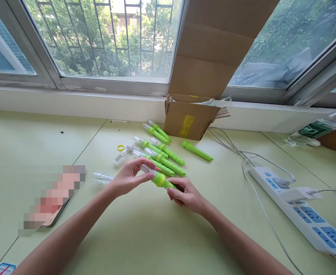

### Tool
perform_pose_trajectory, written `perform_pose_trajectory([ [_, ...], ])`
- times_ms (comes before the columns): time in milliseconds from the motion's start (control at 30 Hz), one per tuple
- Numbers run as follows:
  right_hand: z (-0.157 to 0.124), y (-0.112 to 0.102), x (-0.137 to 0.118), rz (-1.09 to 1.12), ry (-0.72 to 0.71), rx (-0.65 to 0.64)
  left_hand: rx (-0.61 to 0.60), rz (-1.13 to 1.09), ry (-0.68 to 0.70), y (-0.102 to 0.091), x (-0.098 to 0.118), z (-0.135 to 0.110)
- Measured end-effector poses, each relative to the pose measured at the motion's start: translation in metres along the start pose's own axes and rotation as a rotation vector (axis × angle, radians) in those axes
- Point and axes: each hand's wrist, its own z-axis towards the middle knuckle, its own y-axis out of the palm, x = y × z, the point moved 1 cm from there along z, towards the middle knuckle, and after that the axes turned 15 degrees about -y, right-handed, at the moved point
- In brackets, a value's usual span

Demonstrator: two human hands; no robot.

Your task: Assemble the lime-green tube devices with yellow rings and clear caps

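Note:
Both hands hold one green stick-shaped item with a clear cap (158, 178) just above the pale green table (145, 236). My left hand (129, 175) pinches the clear cap end. My right hand (186, 195) is closed around the green handle end. Just beyond lie several more green items with clear caps (159, 154) in a loose row. One uncapped green handle (198, 151) lies apart to the right. Loose clear caps (102, 177) and a small yellow ring (120, 147) rest to the left.
A small open cardboard box (189, 116) stands by the window sill. A white power strip (302, 212) with cables lies at right. A phone (54, 217) lies at left. A plastic bottle (317, 131) lies at far right.

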Motion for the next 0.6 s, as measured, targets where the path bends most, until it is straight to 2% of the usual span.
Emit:
perform_pose_trajectory([
  [67,0.000,0.001,0.001,-0.012,-0.010,0.034,0.039,0.013,0.050,-0.006,0.005,-0.001],
  [100,0.000,0.001,0.002,-0.026,-0.016,0.051,0.102,0.031,0.070,-0.010,0.006,0.000],
  [167,0.001,0.001,0.004,-0.049,-0.026,0.076,0.346,0.158,0.083,-0.024,0.002,0.004],
  [233,0.001,-0.001,0.006,-0.065,-0.031,0.088,0.633,0.466,-0.003,-0.039,-0.008,0.009],
  [267,0.001,-0.001,0.008,-0.071,-0.032,0.095,0.717,0.641,-0.072,-0.045,-0.016,0.012],
  [333,0.001,-0.004,0.010,-0.082,-0.033,0.113,0.741,0.942,-0.212,-0.054,-0.031,0.015],
  [433,0.000,-0.007,0.015,-0.096,-0.031,0.147,0.705,1.172,-0.256,-0.059,-0.043,0.015],
  [500,0.000,-0.009,0.018,-0.109,-0.032,0.158,0.726,1.184,-0.203,-0.058,-0.040,0.013],
  [600,-0.001,-0.011,0.020,-0.141,-0.038,0.152,0.796,1.043,-0.077,-0.052,-0.023,0.008],
])
